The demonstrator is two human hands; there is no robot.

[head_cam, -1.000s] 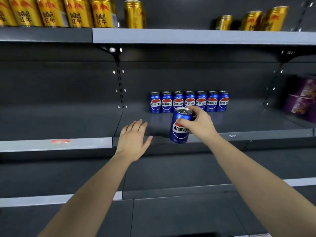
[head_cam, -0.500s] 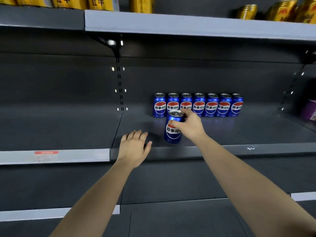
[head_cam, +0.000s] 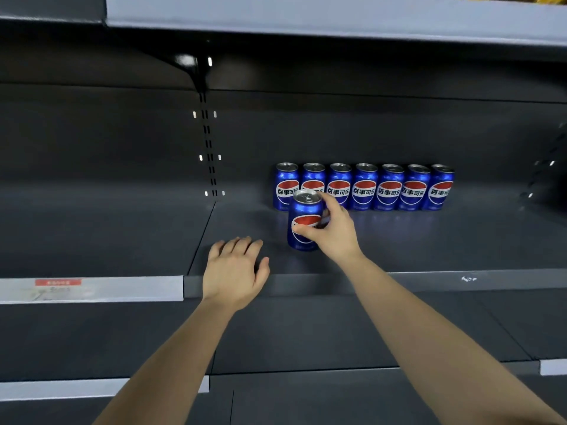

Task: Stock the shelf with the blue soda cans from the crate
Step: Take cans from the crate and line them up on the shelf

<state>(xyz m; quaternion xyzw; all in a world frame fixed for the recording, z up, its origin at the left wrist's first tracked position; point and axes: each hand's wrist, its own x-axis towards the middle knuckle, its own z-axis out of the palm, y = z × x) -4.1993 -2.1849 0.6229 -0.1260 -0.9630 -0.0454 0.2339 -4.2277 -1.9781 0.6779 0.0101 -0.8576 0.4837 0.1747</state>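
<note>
A row of several blue soda cans (head_cam: 389,188) stands upright at the back of the dark grey shelf (head_cam: 429,240). In front of the row's left end stands another blue soda can (head_cam: 302,220), upright on the shelf, with my right hand (head_cam: 333,230) wrapped around its right side. My left hand (head_cam: 234,269) hovers flat over the shelf's front edge, left of that can, fingers spread and holding nothing. The crate is out of view.
A grey upper shelf (head_cam: 337,16) overhangs the cans. A slotted upright and black bracket (head_cam: 207,142) divide the bays. The left bay carries a price strip with a red label (head_cam: 58,282). Lower shelves (head_cam: 306,338) lie under my forearms.
My right hand has carried the can forward from the shelf's front edge and set it down in front of the row. My left hand moved a little further over the edge.
</note>
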